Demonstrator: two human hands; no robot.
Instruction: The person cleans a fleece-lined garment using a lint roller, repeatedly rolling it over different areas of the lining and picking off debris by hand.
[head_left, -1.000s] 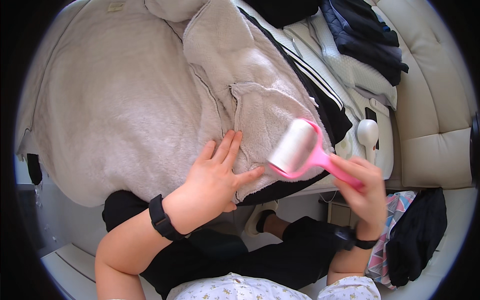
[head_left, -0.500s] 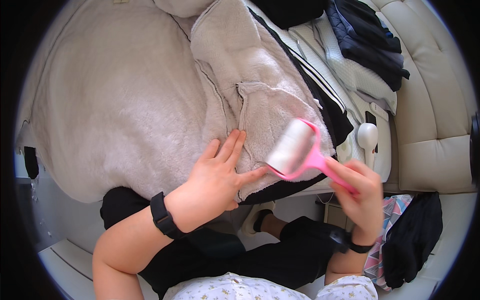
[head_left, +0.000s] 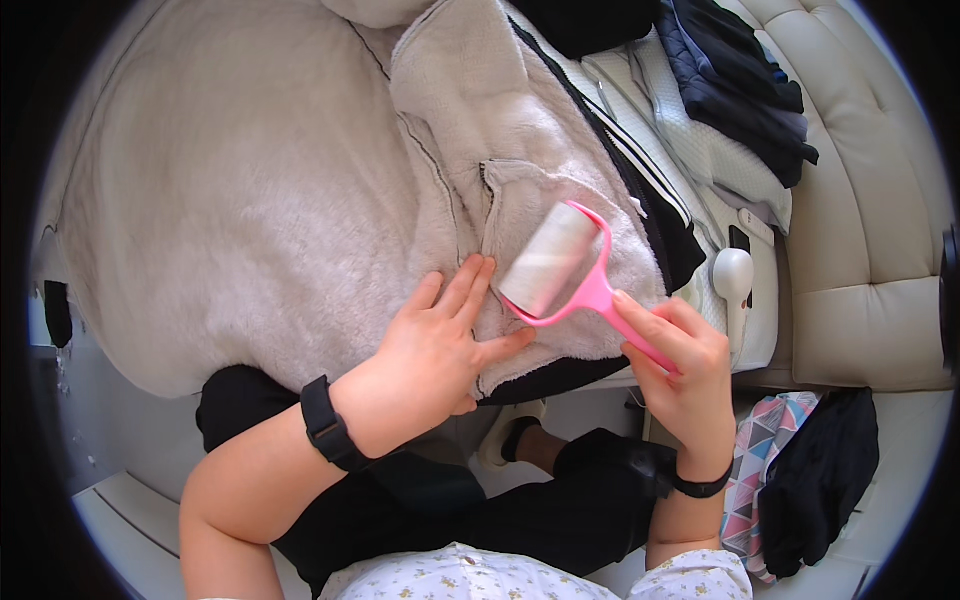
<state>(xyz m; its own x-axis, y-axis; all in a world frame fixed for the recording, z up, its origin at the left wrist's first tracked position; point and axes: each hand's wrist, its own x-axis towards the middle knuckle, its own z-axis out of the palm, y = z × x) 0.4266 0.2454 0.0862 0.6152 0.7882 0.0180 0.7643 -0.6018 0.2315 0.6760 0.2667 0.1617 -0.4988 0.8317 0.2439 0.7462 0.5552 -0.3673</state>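
Note:
My right hand [head_left: 685, 370] grips the pink handle of a lint roller [head_left: 552, 262], whose white sticky cylinder lies over the fleece near a sewn edge. Spread flat, my left hand [head_left: 440, 345] presses on the fleece just left of the roller, its thumb pointing toward the roller's lower end. Beneath both is a beige, fleece-lined garment [head_left: 250, 200] laid out with its lining up. A black outer side with white stripes [head_left: 645, 165] shows along its right edge.
Folded dark clothes [head_left: 735, 85] lie at the upper right on a whitish quilted cover. A white rounded device [head_left: 733, 275] rests near a black phone-like item [head_left: 740, 238]. A beige padded sofa back [head_left: 860, 200] rises at the right; black cloth [head_left: 820, 480] lies below it.
My right hand has moved the lint roller left and slightly upward across the fleece, closer to my left hand. The left hand stays nearly in place, flat on the garment.

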